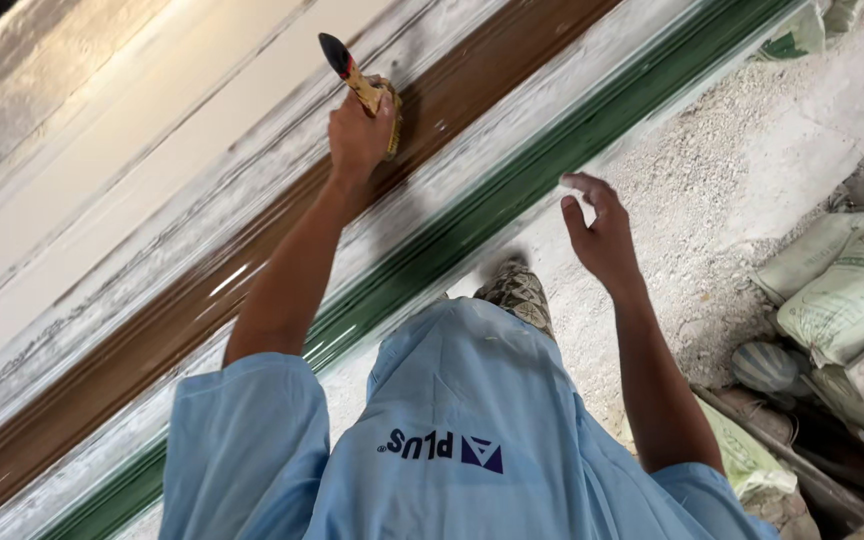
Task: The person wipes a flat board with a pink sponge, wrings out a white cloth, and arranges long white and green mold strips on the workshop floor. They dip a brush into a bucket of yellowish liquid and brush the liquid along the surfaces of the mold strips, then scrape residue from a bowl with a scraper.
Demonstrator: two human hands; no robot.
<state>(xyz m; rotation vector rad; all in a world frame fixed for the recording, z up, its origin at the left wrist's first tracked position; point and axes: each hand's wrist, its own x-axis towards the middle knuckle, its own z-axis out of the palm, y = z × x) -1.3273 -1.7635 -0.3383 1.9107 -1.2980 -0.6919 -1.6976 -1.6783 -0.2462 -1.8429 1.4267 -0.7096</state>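
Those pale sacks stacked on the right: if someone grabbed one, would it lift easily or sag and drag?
Probably heavy: the sacks look bulging and full. They would likely sag in the middle, since their woven skins crease and slump over one another. They seem unlikely to roll, lying flat against the dusty floor.

A glossy green ribbed strip (472, 215) runs diagonally beside a rough, dusty white floor (722, 180) strewn with gravelly rubble. Pale woven sacks (847, 295) lie stacked at the right edge, with a round striped grey-blue bundle (764, 366) just beside them. A dark slanted wooden bar (802, 470) lies below the sacks. A patterned shoe (520, 293) stands on the floor.
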